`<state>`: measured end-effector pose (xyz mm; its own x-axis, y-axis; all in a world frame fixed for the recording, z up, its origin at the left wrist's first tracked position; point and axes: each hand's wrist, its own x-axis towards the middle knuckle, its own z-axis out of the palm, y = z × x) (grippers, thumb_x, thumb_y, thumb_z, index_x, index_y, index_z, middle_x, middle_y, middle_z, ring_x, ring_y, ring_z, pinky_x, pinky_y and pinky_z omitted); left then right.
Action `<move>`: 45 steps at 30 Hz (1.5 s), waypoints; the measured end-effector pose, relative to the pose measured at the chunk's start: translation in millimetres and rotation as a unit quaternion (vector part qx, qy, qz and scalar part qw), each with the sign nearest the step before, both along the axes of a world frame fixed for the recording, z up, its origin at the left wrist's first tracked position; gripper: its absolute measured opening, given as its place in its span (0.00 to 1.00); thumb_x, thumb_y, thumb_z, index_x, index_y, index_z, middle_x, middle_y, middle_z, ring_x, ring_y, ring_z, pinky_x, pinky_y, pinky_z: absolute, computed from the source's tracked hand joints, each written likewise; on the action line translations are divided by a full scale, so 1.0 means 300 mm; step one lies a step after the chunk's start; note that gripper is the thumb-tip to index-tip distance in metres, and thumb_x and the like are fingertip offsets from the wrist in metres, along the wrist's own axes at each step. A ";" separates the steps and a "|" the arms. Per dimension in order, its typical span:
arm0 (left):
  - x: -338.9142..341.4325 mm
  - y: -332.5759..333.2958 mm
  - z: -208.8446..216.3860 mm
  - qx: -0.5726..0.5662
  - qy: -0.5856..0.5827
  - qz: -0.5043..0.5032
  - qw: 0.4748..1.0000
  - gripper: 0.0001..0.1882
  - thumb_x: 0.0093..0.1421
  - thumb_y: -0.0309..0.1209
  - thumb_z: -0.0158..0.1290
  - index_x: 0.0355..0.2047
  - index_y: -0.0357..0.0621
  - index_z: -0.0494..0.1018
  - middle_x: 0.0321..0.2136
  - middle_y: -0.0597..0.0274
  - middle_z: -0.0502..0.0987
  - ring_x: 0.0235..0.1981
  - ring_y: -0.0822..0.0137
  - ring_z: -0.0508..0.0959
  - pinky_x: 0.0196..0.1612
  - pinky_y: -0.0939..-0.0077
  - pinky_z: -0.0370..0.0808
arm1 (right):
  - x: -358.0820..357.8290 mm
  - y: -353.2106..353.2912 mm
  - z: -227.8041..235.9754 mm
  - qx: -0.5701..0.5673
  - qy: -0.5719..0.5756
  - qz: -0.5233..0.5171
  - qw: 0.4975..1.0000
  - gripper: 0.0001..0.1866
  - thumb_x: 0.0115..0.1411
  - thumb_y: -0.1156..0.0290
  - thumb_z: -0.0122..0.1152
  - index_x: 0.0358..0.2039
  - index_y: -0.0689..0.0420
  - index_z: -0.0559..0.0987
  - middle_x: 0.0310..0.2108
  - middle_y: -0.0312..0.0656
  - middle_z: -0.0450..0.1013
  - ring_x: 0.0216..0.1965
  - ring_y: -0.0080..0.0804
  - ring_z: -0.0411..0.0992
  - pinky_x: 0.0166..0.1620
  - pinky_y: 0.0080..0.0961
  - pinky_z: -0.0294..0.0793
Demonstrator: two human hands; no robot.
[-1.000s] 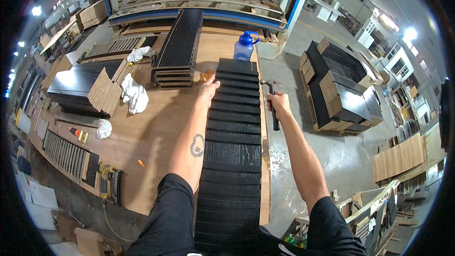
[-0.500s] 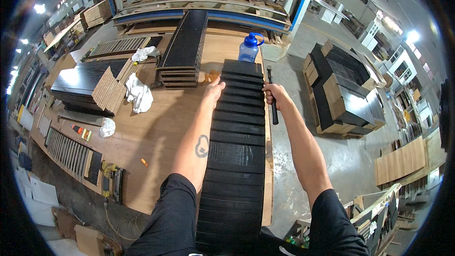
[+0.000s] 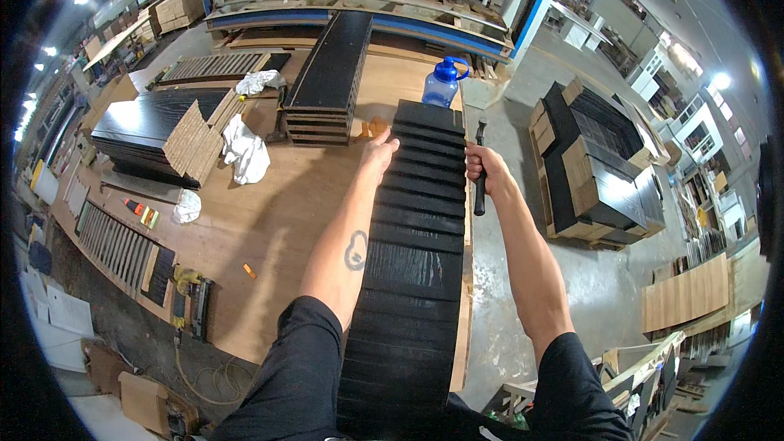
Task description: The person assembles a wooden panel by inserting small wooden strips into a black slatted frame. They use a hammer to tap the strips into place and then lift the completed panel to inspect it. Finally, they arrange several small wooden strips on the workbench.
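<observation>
Head view: right grip (image 3: pixel 483 165) is clamped round a hammer (image 3: pixel 479 198), left grip (image 3: pixel 378 157) loosely apart beside the black slatted panel (image 3: pixel 407 302) lying between them. Slats (image 3: pixel 415 260) look lined up already; can't tell what's left.

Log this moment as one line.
left hand: at left edge of black ridged piece | right hand: gripping hammer by its handle, at right edge | blue bottle: upright beyond far end

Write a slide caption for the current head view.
Left hand at a black slatted panel, right hand gripping a hammer opposite.
</observation>
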<state>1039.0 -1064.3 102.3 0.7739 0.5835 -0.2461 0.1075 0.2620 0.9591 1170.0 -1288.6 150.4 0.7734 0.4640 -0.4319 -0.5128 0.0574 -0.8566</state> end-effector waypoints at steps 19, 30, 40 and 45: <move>-0.015 0.030 -0.013 -0.010 -0.021 -0.039 0.999 0.34 0.64 0.34 0.55 0.70 0.51 0.57 0.66 0.44 0.63 0.66 0.58 0.64 0.66 0.67 0.60 | -0.107 -0.044 -0.051 -0.136 -0.177 -0.059 0.973 0.05 0.63 0.75 0.56 0.30 0.58 0.71 0.18 0.34 0.65 0.15 0.22 0.63 0.17 0.23 0.63; 0.096 0.091 0.021 0.116 -0.020 -0.100 0.988 0.36 0.68 0.36 0.52 0.70 0.35 0.50 0.70 0.44 0.54 0.70 0.54 0.57 0.70 0.65 0.55 | 0.101 -0.011 0.000 -0.082 -0.078 -0.026 0.993 0.11 0.58 0.77 0.61 0.42 0.55 0.75 0.14 0.26 0.56 0.12 0.17 0.53 0.16 0.19 0.53; 0.110 0.067 -0.011 0.117 0.013 -0.034 0.993 0.33 0.65 0.32 0.54 0.68 0.39 0.57 0.67 0.44 0.61 0.67 0.56 0.63 0.68 0.68 0.59 | 0.122 0.047 0.019 -0.043 -0.004 0.099 0.994 0.11 0.60 0.80 0.59 0.34 0.49 0.67 0.13 0.24 0.55 0.11 0.14 0.52 0.15 0.17 0.50; 0.121 0.092 -0.034 0.097 -0.004 -0.031 0.995 0.33 0.66 0.31 0.53 0.69 0.42 0.56 0.66 0.44 0.61 0.67 0.56 0.64 0.67 0.68 0.60 | 0.094 0.051 0.013 -0.037 -0.021 0.084 0.996 0.13 0.59 0.80 0.59 0.42 0.49 0.70 0.14 0.24 0.56 0.12 0.14 0.53 0.16 0.17 0.51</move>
